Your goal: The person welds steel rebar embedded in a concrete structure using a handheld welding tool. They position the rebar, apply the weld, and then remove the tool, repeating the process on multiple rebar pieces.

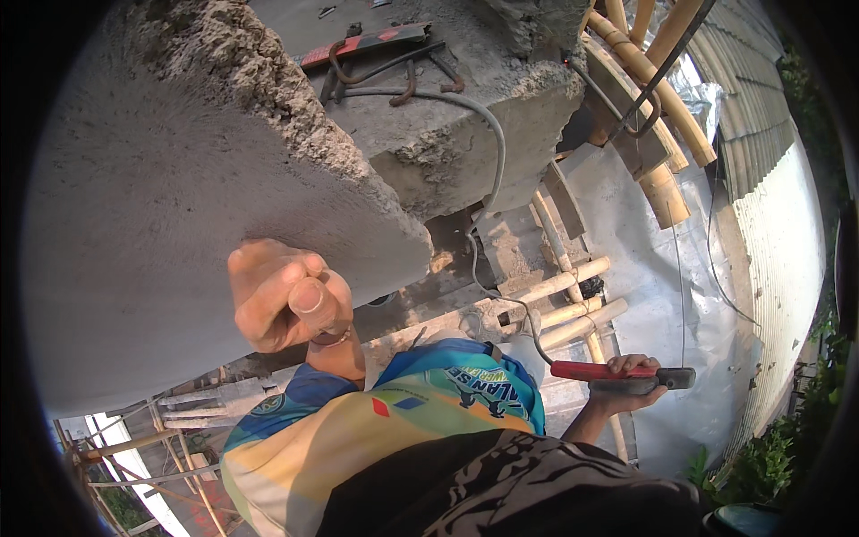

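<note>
Grey, rough-edged concrete (179, 224) fills the left side, and the person's left hand (291, 300) is up against its smooth face, fingers curled closely; whether something small sits inside them I cannot tell. Well apart, low on the right, the right hand (633, 399) grips a red-and-dark tool (582, 370), fingers wrapped around its body near the dark end, from which a thin rod (677, 277) rises. A grey cable (499, 152) runs from the tool's red end up to a concrete ledge (358, 139), where rusty bent bars (410, 85) lie beside a red-and-black strip (367, 45). Crossed bamboo poles (559, 285) lie below, next to silvery sheeting (680, 304). Near the lower right rim, a dark rounded thing (750, 517) may be a container; its inside cannot be seen.
</note>
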{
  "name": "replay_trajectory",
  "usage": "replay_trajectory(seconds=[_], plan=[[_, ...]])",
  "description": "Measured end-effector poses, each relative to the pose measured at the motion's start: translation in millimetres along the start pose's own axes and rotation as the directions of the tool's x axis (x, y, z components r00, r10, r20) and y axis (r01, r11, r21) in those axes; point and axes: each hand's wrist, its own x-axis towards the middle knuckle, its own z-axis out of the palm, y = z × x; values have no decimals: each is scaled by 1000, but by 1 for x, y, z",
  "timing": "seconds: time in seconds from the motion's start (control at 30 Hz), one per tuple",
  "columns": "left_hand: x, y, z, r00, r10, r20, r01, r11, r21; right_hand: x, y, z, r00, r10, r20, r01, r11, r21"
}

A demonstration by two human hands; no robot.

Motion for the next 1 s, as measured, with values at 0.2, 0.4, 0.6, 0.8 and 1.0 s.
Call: replay_trajectory(seconds=[0.2, 0.4, 0.6, 0.8, 1.0], plan=[[4, 11, 2, 999, -43, 19, 44, 999, -3, 7, -4, 18, 994, -6, -108, 6, 1000, 4], [7, 1, 4, 992, 126, -17, -126, 992, -2, 22, -11, 18, 990, -3, -139, 4, 1000, 10], [-2, -2, 6, 995, 6, -99, -5, 1000, 10, 49, -4, 22, 991, 55, -118, -50, 998, 45], [-3, -3, 25, 957, -24, -289, 69, 987, 148, 101, -13, 21, 995, 57, -85, -58, 998, -17], [-1, -4, 50, 919, 187, -347, 39, 833, 552, 183, -32, 6, 993, 119, -4, -119, 992, -38]])
